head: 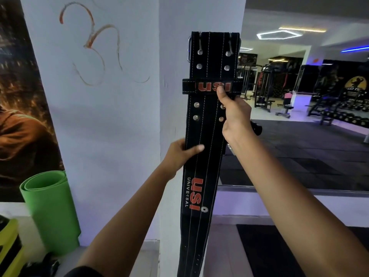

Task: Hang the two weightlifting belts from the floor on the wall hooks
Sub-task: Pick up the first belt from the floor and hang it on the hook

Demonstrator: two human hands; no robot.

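Observation:
A long black weightlifting belt (207, 120) with red "USI" lettering and white stitching hangs upright against the white pillar (179, 76), its metal buckle (189, 49) at the top. My left hand (180, 150) grips the belt's left edge at mid height, thumb across the front. My right hand (233, 114) holds the right edge higher up, thumb pressed on the belt's keeper loop. No wall hook is visible; the belt's top hides it. A second belt is not in view.
A rolled green mat (50, 212) leans on the wall at the lower left, beside a yellow-green object (10, 244). A dark poster (18, 96) covers the left wall. To the right, a mirror (299, 96) shows gym machines and dumbbell racks. A black floor mat (265, 250) lies at the lower right.

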